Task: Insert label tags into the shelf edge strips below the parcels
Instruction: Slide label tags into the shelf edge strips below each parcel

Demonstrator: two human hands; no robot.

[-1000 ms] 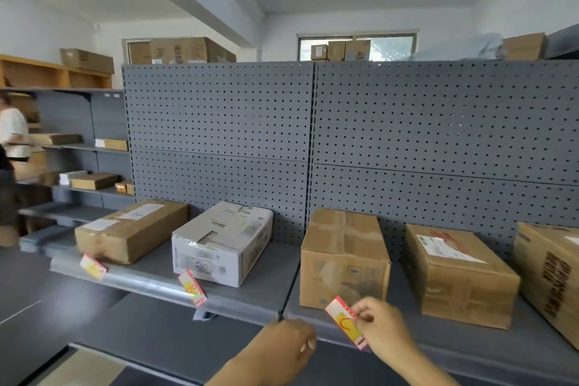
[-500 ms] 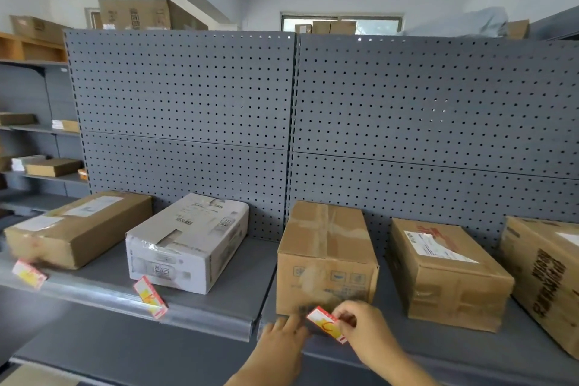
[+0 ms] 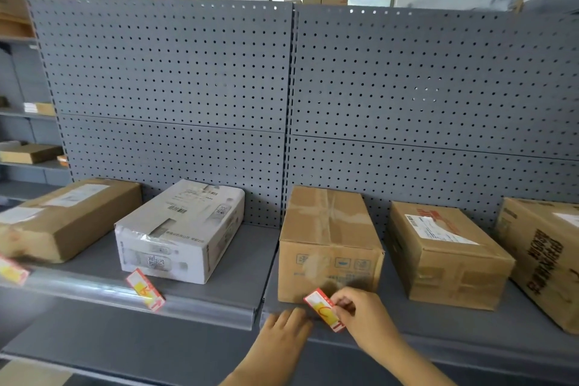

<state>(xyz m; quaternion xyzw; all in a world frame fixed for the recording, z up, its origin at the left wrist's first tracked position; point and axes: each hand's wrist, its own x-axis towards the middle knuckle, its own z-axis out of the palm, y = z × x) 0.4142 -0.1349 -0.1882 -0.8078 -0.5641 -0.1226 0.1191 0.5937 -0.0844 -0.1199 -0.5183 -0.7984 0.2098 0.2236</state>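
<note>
Right hand (image 3: 365,316) pinching a red and yellow tag (image 3: 324,309) by its right end, tilted, low corner down at the shelf's near edge, just in front of the middle brown box (image 3: 329,244). Left hand (image 3: 286,327) flat on the strip (image 3: 470,343) just left of the tag, fingers loosely spread, gripping nothing, seemingly steadying or prising the lip. Cannot tell whether the tag's lower edge is in the channel yet; blurred there.

Two tags already seated on the left strip: one (image 3: 145,293) below the white box (image 3: 181,232), one (image 3: 12,269) at far left below the long brown box (image 3: 67,218), both slanted rather than square. Still bare: the strip below the two brown boxes at right (image 3: 448,254) (image 3: 545,257).

Risks from here, as judgement:
- Going in crooked, like the two on the left, if pushed while held by one end only; better levelled first
- Buckling or creasing, being thin card, if forced against a closed lip
- Slipping from the pinch and dropping to the lower shelf, with so little of it held
- Catching only the lower groove and springing out once released
- Nudging the middle box back if the knuckles ride up over the edge
</note>
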